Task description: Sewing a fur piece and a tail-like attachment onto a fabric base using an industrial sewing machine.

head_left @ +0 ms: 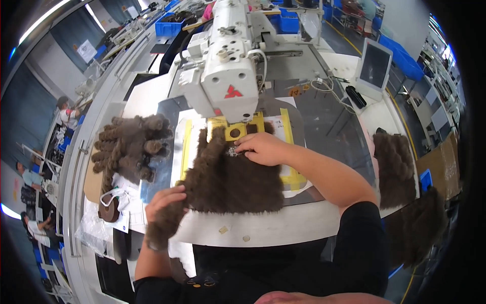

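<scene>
Nearest in, the left hand [164,197] is pinched shut on the lower left corner of the fur piece [230,185], with a tuft hanging down over the front edge of the surface [243,228]. The fur lies flat across the middle, its top edge tucked in at the yellow clamp [238,130] under the sewing machine [225,76]. The right hand [260,148] rests on that top edge just beside the clamp, fingers curled and pressing down on the fur, not really gripping it.

Risk-wise, I'd say the big one is those right fingertips sitting so close to the needle area; if the machine runs while they're there, that's a nasty poke. Also the left hand tugging the corner could skew the fur so it sits crooked in the clamp, and the long pile could bunch up at the clamp's opening.

Further off, a fur pile [131,147] sits to the left, more fur [395,167] lies on the right edge, and a screen [375,66] stands at the back right.
</scene>
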`<state>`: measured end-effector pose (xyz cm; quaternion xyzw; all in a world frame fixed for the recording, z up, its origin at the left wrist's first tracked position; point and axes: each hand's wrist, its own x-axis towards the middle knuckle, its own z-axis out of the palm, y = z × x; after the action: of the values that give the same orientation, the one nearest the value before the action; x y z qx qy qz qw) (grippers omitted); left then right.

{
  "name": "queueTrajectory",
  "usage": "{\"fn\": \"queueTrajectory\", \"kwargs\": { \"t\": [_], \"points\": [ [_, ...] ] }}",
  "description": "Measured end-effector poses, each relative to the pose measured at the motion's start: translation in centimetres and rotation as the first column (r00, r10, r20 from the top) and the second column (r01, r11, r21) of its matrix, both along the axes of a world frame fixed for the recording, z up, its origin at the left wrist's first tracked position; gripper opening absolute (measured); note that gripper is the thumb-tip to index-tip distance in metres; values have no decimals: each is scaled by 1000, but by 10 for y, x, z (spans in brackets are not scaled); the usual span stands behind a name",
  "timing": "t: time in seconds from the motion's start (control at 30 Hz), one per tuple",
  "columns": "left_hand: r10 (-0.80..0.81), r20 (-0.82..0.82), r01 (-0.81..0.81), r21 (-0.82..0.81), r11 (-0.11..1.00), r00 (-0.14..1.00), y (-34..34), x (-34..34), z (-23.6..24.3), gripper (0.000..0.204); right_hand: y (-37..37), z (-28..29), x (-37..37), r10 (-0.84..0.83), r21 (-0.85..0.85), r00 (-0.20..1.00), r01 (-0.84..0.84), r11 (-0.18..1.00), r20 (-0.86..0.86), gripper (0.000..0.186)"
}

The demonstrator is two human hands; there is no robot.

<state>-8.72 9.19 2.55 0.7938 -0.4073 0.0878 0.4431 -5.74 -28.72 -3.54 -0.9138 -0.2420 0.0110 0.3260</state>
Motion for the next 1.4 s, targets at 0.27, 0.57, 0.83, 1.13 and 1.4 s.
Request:
{"fn": "queueTrajectory", "kwargs": {
  "t": [0.27, 0.57, 0.83, 1.13, 1.4],
  "points": [
    [107, -219, -163, -254, 953, 970, 40, 11, -9, 24, 0, -4, 1, -8, 96, 993, -3, 995, 118, 27],
    [117, -3, -116, -162, 980, 993, 56, 2, -2, 31, 26, 23, -15, -87, 68, 996, 87, 994, -10, 25],
    [5, -476, -419, -768, 484, 879, 47, 14, -27, 31, 96, 52, -56, 164, 261, 917, -68, 963, -363, 23],
    [20, -416, -356, -751, 556, 909, 82, 16, -23, 16, 112, 39, -46, 101, 352, 711, 215, 911, -696, 35],
    [-266, 91, 276, -121, 954, 960, 37, -36, 15, 37, 137, 27, -32, 229, 526, 474, 748, 404, -850, 40]
  ]
}}
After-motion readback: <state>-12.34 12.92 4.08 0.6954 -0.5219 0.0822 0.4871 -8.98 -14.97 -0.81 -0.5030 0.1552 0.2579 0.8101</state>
